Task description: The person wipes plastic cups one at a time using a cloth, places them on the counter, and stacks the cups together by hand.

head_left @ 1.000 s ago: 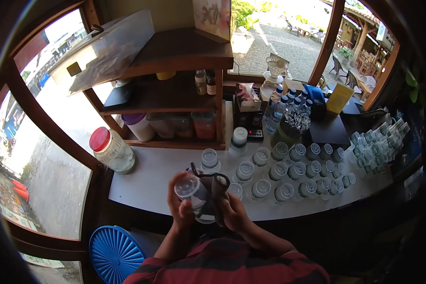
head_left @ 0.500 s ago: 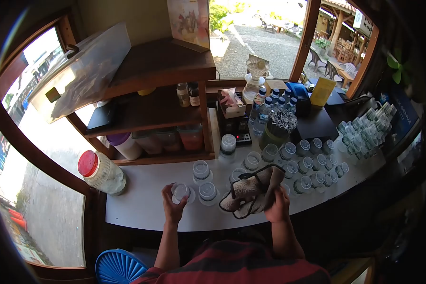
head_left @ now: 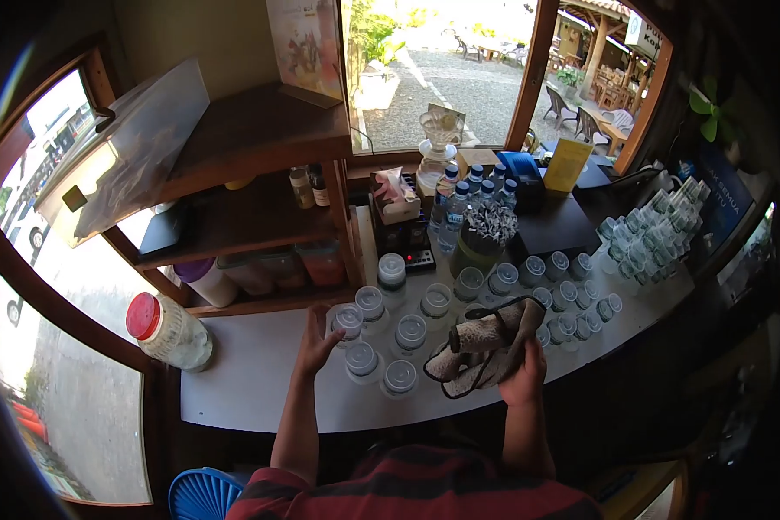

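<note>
My left hand [head_left: 316,341] is open, with thumb and fingers apart, at the left side of a lidded clear plastic cup [head_left: 347,321]. Whether it touches that cup I cannot tell. Close by stand several similar cups, among them one at the back [head_left: 370,302] and one at the front [head_left: 399,379]. In my right hand [head_left: 526,378] is a bunched brown-grey cloth [head_left: 479,347] with dark edging. It hangs over the counter and partly hides cups behind it.
More lidded cups [head_left: 565,295] stand in rows on the white counter [head_left: 260,394], beside a stacked pile of cups [head_left: 654,234]. Behind them are water bottles [head_left: 451,221] and a pot of wrapped sticks [head_left: 485,234]. A red-lidded jar [head_left: 169,334] is at left, below a wooden shelf [head_left: 260,221].
My left hand has let go of the cup it held and moved up beside another. A cup now stands at the back of the near group. The view has shifted; my right hand keeps the cloth.
</note>
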Action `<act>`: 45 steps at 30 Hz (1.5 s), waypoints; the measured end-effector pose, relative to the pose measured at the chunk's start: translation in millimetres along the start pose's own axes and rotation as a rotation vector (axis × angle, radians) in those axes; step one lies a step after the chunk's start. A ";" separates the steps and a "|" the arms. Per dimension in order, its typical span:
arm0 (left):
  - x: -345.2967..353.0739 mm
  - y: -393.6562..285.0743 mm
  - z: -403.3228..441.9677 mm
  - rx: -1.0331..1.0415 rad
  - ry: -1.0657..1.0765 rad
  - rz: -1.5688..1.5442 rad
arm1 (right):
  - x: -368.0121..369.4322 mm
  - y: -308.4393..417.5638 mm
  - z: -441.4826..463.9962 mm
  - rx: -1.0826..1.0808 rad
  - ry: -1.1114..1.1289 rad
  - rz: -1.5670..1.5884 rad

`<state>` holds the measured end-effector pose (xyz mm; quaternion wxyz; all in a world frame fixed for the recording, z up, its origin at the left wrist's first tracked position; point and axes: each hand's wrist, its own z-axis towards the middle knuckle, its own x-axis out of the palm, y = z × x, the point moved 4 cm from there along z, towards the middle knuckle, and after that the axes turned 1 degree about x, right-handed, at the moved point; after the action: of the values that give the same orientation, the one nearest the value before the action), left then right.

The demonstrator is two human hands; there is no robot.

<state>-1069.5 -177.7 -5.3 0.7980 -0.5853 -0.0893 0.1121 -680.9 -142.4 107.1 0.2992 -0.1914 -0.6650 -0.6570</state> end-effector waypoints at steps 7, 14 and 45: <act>-11.6 -51.6 -11.8 0.120 -0.488 0.279 | -47.3 26.8 14.7 -0.032 -0.041 0.031; 111.6 -138.4 87.7 0.387 0.023 0.825 | -61.0 64.3 20.9 -0.097 0.210 0.254; 307.5 -218.8 -78.0 0.551 -0.230 0.314 | -27.0 63.6 -2.6 0.294 0.801 -0.437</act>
<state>-737.0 -225.2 183.6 0.8839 -0.3378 -0.0538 0.3190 -619.1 -137.2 137.7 0.4107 0.2653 -0.6079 -0.6256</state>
